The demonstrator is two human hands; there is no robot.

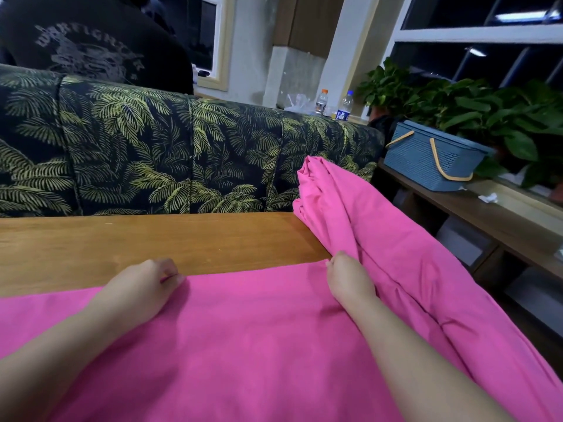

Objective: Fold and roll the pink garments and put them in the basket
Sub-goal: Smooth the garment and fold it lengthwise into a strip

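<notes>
Both of my hands are down on the pink garment (259, 330), at its far edge where the cloth meets bare wood. My left hand (146, 284) has its fingers curled under, pinching that edge against the table (152, 239). My right hand (347, 278) is closed the same way, fingertips tucked into the cloth at the point where the flat part gives way to folds, so it too has hold of the garment.

The garment lies spread smooth across the near part of the table, from the left edge of view to the right. On the right it bunches into long creases and runs away from me over the table's right corner, ending in a rumpled heap at the far right, touching the sofa (137, 147) with its dark palm-leaf print. That sofa stands just beyond the table's far edge.

Farther right, well apart from the cloth, a blue basket (426, 156) with tan handles sits on a wooden shelf (487, 217) by the window. Green potted plants (487, 111) stand behind it. Two plastic bottles (333, 105) stand on a ledge beyond the sofa. A person in a dark printed top (91, 47) is at far left, behind the sofa.
</notes>
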